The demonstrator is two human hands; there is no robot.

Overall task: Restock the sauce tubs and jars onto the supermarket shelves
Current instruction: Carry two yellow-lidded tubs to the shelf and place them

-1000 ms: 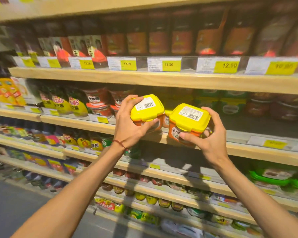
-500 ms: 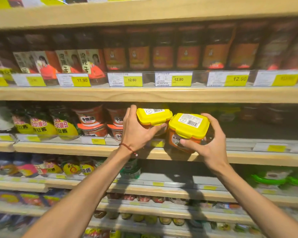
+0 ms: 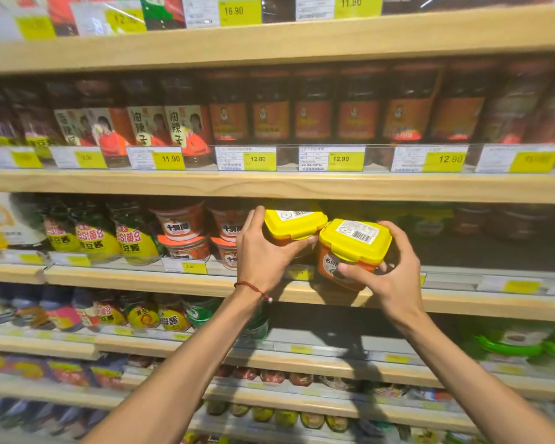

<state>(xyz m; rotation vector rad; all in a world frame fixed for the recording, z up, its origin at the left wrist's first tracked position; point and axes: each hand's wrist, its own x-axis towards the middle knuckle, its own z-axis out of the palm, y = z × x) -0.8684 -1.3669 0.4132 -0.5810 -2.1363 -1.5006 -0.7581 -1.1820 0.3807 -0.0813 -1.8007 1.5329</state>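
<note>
Two orange sauce tubs with yellow lids and barcode stickers are held side by side at the mouth of the middle shelf (image 3: 462, 304). My left hand (image 3: 263, 254) grips the left tub (image 3: 293, 222), which sits slightly farther in, under the shelf board above. My right hand (image 3: 388, 274) grips the right tub (image 3: 353, 243) from its right side and below, thumb on its front label; it hangs over the shelf's front edge. The two lids touch.
Red-lidded tubs (image 3: 181, 232) stand stacked just left of my left hand, with yellow bean-sauce pouches (image 3: 132, 238) beyond. Dark jars (image 3: 311, 120) fill the shelf above. The shelf space right of my hands is dark, with jars far back. Green-lidded tubs (image 3: 510, 344) sit lower right.
Both hands have carried the tubs up and forward toward the middle shelf; the left tub has gone in under the upper shelf board. My view has moved closer to the shelves.
</note>
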